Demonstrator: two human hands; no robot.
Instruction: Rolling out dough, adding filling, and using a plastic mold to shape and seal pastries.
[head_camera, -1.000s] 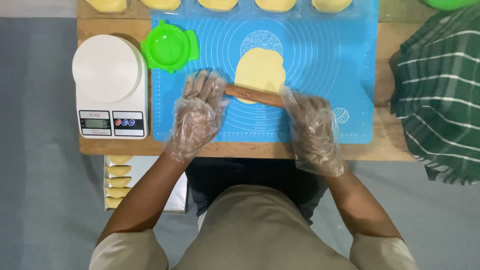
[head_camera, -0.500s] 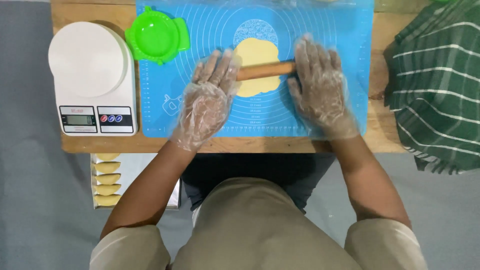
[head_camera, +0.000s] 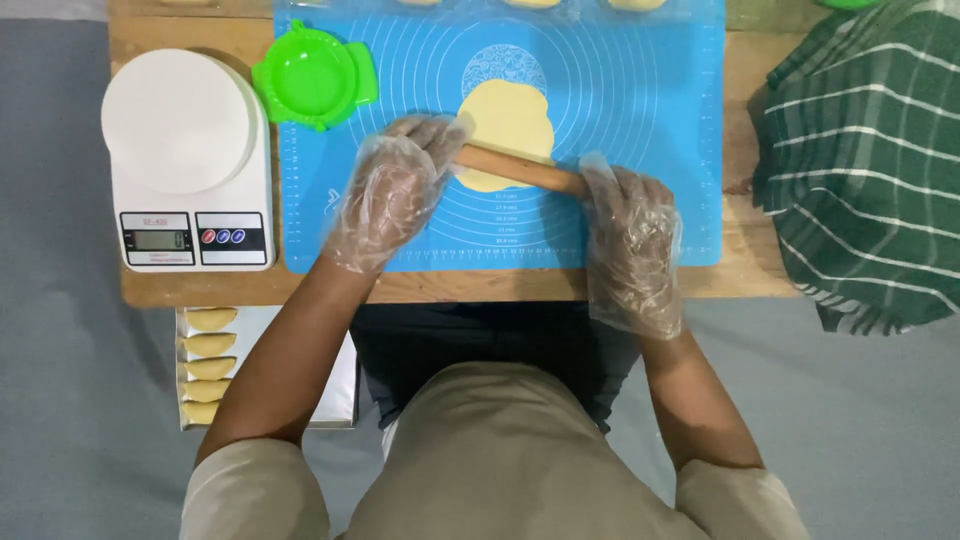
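Rolling pin (head_camera: 520, 170) pressed under flat palms of left hand (head_camera: 392, 195) and right hand (head_camera: 628, 222), laid across dough disc (head_camera: 505, 128) on blue mat (head_camera: 640, 130). Dough partly flattened; filling, folding judged outstanding. Folded pieces already on tray (head_camera: 330, 395).

A mat (head_camera: 640, 130) lies on the bench (head_camera: 740, 280). On the mat sits a dough sheet (head_camera: 505, 120), with a rolling pin (head_camera: 520, 172) across its near edge. The left hand (head_camera: 390, 195) rests on the pin's left end, the right hand (head_camera: 630, 230) on its right end. Left of the mat stands a scale (head_camera: 185, 160); a mould (head_camera: 313, 78) lies between them, overlapping the mat's far left corner. A cloth (head_camera: 865, 160) lies at the right. Below the bench's left near edge, a tray (head_camera: 340, 390) holds folded pastries (head_camera: 208, 345).
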